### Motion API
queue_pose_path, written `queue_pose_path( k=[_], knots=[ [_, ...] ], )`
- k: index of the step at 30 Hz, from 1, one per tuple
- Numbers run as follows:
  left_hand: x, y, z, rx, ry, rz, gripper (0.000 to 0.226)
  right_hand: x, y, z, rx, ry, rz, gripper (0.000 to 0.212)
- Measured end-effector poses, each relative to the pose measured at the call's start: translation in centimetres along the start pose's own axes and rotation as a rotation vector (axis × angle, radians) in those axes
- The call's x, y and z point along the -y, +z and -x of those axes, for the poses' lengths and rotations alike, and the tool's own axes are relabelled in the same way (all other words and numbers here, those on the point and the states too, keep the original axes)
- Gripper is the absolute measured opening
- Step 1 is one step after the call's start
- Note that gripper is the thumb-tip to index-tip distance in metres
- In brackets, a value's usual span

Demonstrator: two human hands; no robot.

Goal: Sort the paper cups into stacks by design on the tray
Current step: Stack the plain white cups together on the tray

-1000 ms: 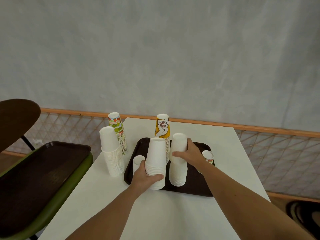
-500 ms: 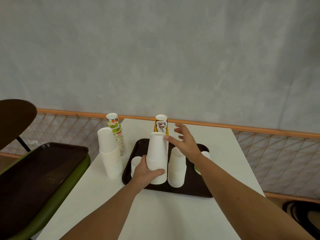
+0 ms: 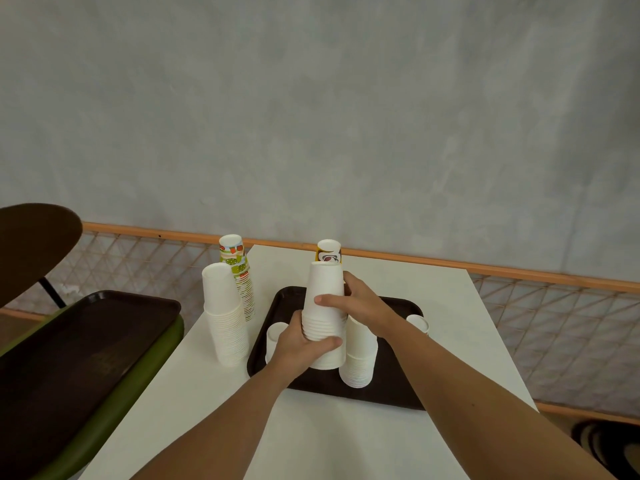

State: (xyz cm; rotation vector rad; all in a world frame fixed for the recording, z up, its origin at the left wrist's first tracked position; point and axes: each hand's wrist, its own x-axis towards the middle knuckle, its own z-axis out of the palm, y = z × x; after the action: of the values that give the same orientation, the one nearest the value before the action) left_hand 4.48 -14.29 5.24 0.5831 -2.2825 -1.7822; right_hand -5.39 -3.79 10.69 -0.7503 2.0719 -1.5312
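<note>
White tabletop [image 3: 381,438] carries the dark brown tray [image 3: 398,389] on its far half. By the tray's near-left corner stands the held white stack [image 3: 323,289], with both hands on it: the left hand [image 3: 304,348] wraps the banded rims low down, and the right hand [image 3: 360,303] curls round the upper wall, thumb across the front. Paper this thin is light but would likely dent under a squeeze, and a tall nested column may lean or slide apart, so the layered rims look the firmest hold. I count five stacks: the held one, a second white stack [image 3: 360,362] just beside it, a third white stack [image 3: 225,317] off the tray by the table's left edge, one fruit-print stack [image 3: 239,271] behind that, and one yellow stack [image 3: 329,249] at the tray's far edge. There are two single cups, the left small cup [image 3: 275,337] and the right small cup [image 3: 417,322], at the tray's side edges
</note>
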Motion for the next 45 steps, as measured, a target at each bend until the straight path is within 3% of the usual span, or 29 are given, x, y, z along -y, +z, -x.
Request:
queue_pose_path(
  k=[16, 20, 25, 29, 37, 45],
  knots=[
    [-0.9, 0.2, 0.2, 0.05, 0.017, -0.036, 0.059, 0.8, -1.5, -0.3, -0.124, 0.009, -0.047, 0.052],
    [-0.6, 0.0, 0.1, 0.056, 0.021, -0.042, 0.06, 1.4, -2.3, -0.4, -0.16, -0.003, -0.216, 0.055],
    [0.6, -0.3, 0.4, 0.029, -0.022, -0.079, 0.066, 2.2, -3.9, -0.5, -0.375, -0.064, -0.413, 0.048],
    [1.4, -0.7, 0.5, -0.015, -0.069, -0.066, 0.07, 0.6, -4.5, -0.1, -0.447, -0.03, -0.261, 0.061],
    [1.7, -0.7, 0.3, -0.05, -0.095, -0.007, 0.073, -4.1, -2.7, 1.0, -0.283, 0.118, 0.12, 0.072],
    [1.7, -0.8, 0.2, -0.061, -0.096, -0.004, 0.073, -4.8, -2.1, 1.3, -0.346, 0.054, 0.127, 0.089]
  ],
)
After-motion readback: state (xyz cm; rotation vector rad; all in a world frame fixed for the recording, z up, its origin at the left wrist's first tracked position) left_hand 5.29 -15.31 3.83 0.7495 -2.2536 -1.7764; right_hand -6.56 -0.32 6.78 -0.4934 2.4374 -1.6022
